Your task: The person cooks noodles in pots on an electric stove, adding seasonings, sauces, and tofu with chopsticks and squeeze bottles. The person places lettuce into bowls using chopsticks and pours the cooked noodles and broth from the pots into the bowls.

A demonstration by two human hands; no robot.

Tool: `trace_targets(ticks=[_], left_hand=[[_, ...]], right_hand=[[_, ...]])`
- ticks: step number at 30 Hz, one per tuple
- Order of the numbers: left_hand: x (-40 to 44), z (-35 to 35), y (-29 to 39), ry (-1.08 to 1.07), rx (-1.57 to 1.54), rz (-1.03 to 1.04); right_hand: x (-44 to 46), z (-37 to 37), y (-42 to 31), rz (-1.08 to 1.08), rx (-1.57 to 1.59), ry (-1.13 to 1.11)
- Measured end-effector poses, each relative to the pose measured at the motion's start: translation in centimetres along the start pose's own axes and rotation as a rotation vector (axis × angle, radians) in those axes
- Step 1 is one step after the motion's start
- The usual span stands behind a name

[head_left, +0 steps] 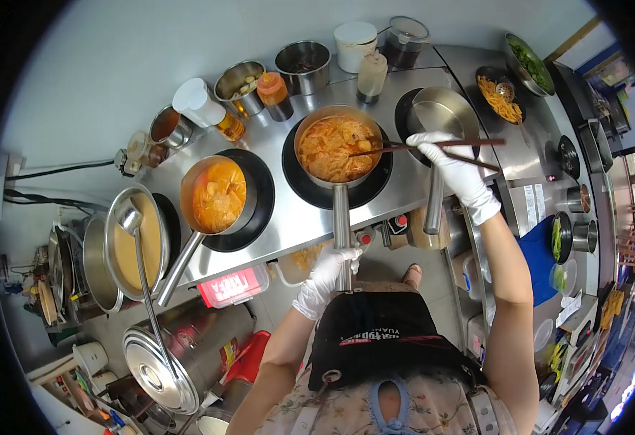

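My left hand [323, 281], in a white glove, is closed round the long metal handle of the middle saucepan [340, 217]. That pan sits on a round black burner [381, 174] and holds noodles in orange-red broth [328, 148]. In my right hand [453, 172], also gloved, is a pair of dark brown chopsticks [469, 143]; at least one tip reaches into the noodles. An empty-looking saucepan [444, 109] stands just beyond my right hand, its handle pointing towards me. To the left, another saucepan [216, 196] with orange soup rests on its own burner.
A bowl of tan liquid [130, 243] with a ladle [138, 239] stands at the counter's left end. Sauce bottles [272, 90] and metal pots [303, 65] line the back wall. Orange shredded food fills a black bowl [502, 98] at right. A large lidded pot [159, 370] stands low left.
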State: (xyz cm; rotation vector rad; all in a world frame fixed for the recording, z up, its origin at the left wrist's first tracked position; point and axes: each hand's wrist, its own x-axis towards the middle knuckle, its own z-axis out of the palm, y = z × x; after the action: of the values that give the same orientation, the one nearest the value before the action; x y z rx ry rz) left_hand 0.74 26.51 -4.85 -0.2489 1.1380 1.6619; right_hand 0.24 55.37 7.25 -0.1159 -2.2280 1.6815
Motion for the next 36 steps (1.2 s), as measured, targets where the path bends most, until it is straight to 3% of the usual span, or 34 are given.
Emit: trace_targets(ticks=[5, 8, 11, 15, 20, 22, 25, 26, 27, 29, 30, 36], left_hand=[[-1.4, -0.1, 1.4, 0.006, 0.053, -0.018], [-2.9, -0.1, 2.4, 0.033, 0.093, 0.003], [-4.5, -0.2, 3.3, 0.053, 0.219, 0.004], [-7.1, 1.3, 5.4, 0.046, 0.372, -0.026], [-8.5, 5.2, 6.3, -0.001, 0.451, -0.034], [-8.6, 8.0, 6.1, -0.061, 0.525, -0.059], [-7.9, 12.2, 4.6, -0.116, 0.559, -0.112], [-8.0, 12.9, 4.2, -0.169, 0.561, -0.116], [-7.4, 14.4, 3.4, -0.190, 0.581, -0.122], [-6.1, 17.8, 1.9, -0.263, 0.648, -0.182], [-6.0, 20.2, 0.8, -0.302, 0.673, -0.157], [-1.4, 30.1, -5.8, -0.468, 0.772, -0.250]], right_hand=[[-1.6, 0.7, -1.3, -0.047, -0.302, -0.014], [-2.8, 0.1, -0.9, -0.047, -0.270, 0.072], [-4.9, -0.4, -2.1, -0.135, -0.173, 0.136], [-8.5, -1.1, -3.9, -0.423, -0.493, 0.133], [-13.7, -3.5, -5.7, -0.511, -0.534, 0.380], [-16.7, -5.2, -6.3, -0.402, -0.530, 0.527], [-21.1, -8.2, -6.3, -0.296, -0.329, 0.808], [-22.7, -8.2, -7.1, -0.163, -0.185, 0.866], [-23.9, -9.6, -6.2, -0.233, -0.205, 0.977], [-26.4, -12.0, -4.7, -0.176, 0.082, 1.178], [-27.6, -13.1, -4.2, -0.129, 0.402, 1.237], [-35.0, -23.0, -1.0, -0.146, 0.517, 1.534]])
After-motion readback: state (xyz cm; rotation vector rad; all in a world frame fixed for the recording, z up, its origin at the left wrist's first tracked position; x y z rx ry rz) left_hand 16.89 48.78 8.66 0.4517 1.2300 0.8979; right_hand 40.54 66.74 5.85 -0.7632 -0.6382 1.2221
